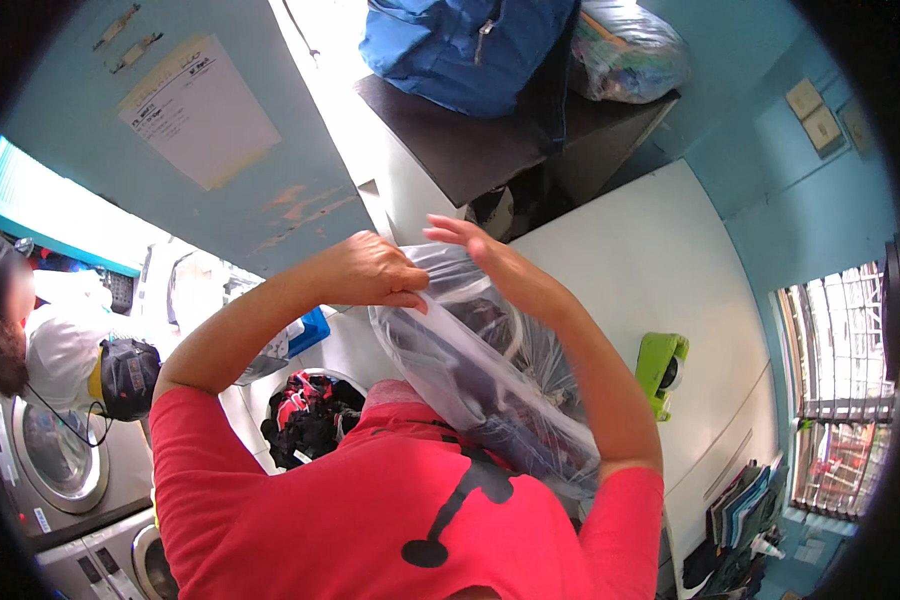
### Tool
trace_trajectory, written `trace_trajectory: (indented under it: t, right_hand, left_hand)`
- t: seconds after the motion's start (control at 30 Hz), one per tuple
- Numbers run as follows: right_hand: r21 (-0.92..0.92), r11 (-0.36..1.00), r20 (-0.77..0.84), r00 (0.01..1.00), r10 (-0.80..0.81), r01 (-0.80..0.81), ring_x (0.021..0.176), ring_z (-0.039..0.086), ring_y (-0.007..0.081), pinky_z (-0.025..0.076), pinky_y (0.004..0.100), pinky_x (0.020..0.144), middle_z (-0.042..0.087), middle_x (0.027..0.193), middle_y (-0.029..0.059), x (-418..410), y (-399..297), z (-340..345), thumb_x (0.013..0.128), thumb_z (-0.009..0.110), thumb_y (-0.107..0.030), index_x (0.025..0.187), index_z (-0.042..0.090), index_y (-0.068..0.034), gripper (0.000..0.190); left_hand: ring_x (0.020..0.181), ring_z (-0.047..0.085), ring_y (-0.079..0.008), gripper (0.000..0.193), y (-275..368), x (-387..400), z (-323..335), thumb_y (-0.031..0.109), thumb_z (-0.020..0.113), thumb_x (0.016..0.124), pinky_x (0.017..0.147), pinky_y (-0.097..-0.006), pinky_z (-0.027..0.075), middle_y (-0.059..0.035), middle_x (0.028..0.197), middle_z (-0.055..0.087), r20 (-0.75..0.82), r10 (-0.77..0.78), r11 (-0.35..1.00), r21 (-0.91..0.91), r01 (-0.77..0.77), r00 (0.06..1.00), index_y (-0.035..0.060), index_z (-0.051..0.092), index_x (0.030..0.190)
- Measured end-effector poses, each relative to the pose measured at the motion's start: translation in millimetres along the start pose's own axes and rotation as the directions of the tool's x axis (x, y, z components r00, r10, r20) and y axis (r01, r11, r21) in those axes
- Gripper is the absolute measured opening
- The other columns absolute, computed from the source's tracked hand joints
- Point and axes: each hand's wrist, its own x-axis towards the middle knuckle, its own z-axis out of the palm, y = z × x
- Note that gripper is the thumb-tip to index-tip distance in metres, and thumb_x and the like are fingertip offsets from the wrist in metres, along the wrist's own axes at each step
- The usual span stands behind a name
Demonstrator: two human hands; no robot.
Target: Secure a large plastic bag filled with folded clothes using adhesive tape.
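My left hand (386, 274) is closed on the gathered upper edge of a large clear plastic bag (450, 337). Folded clothes, some of them blue, show through the bag, which rests against my front. To the right, my right hand (469, 244) is raised over the bag's top with its fingers apart, holding nothing. Whether its palm touches the plastic is hard to tell. Lower left of the bag stands a round basket (345, 375) with black and red clothes (307, 412).
A white table (592, 247) carries a green tape dispenser (656, 371) and a stack of folded clothes (746, 506). Beyond, a dark cabinet (465, 142) holds a blue bag (465, 52) and a filled clear bag (630, 60). At left are front-loading washers (60, 450) and another person (60, 330).
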Motion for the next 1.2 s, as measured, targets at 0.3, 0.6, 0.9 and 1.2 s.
trace_trajectory:
  t: [0.3, 0.6, 0.9, 1.2]
  right_hand:
    - [0.407, 0.799, 0.474, 0.850, 0.229, -0.442, 0.093, 0.055, 0.0186, 0.042, 0.0307, 0.086, 0.056, 0.100, 0.0080, 71, 45, 33, 0.075, 0.015, -0.081, 0.119, 0.048, -0.003, 0.095]
    - [0.303, 0.919, 0.069, 0.967, 0.243, -0.253, 0.079, 0.052, 0.0132, 0.041, 0.0256, 0.078, 0.051, 0.086, 0.0052, 26, 42, 46, 0.089, 0.050, -0.021, 0.124, 0.036, 0.001, 0.043]
    - [0.681, 0.684, 0.024, 0.942, 0.335, -0.261, 0.065, 0.049, 0.0129, 0.045, 0.0292, 0.067, 0.051, 0.081, 0.0056, 32, 46, 45, 0.080, 0.045, 0.000, 0.123, 0.035, -0.001, 0.044]
    - [0.000, 0.999, 0.013, 0.999, 0.038, -0.038, 0.080, 0.055, 0.0218, 0.043, 0.0327, 0.077, 0.058, 0.087, 0.0113, 11, 43, 50, 0.086, 0.052, -0.015, 0.118, 0.042, -0.002, 0.036]
  left_hand:
    - [0.064, 0.060, -0.0258, 0.029, -26, -6, -15, 0.037, 0.055, 0.085, 0.057, -0.0384, 0.046, -0.0110, 0.063, 0.056, -0.083, 0.074, 0.997, 0.025, -0.072, 0.994, 0.0105, 0.051, 0.073]
    - [0.067, 0.061, -0.0268, 0.032, -54, -13, 40, 0.030, 0.055, 0.088, 0.062, -0.0348, 0.047, -0.0138, 0.079, 0.063, -0.083, -0.232, 0.789, -0.599, 0.138, 0.969, 0.0078, 0.058, 0.110]
    - [0.090, 0.055, -0.0202, 0.029, -2, -12, 40, 0.030, 0.061, 0.076, 0.085, -0.0384, 0.038, -0.0032, 0.094, 0.057, -0.645, -0.096, 0.949, 0.171, 0.265, 0.758, 0.0097, 0.055, 0.096]
    - [0.059, 0.052, -0.0178, 0.015, 12, -30, 57, 0.024, 0.052, 0.085, 0.058, -0.0318, 0.041, 0.0011, 0.064, 0.049, -0.464, -0.190, 0.971, 0.041, 0.235, 0.865, 0.0119, 0.050, 0.076]
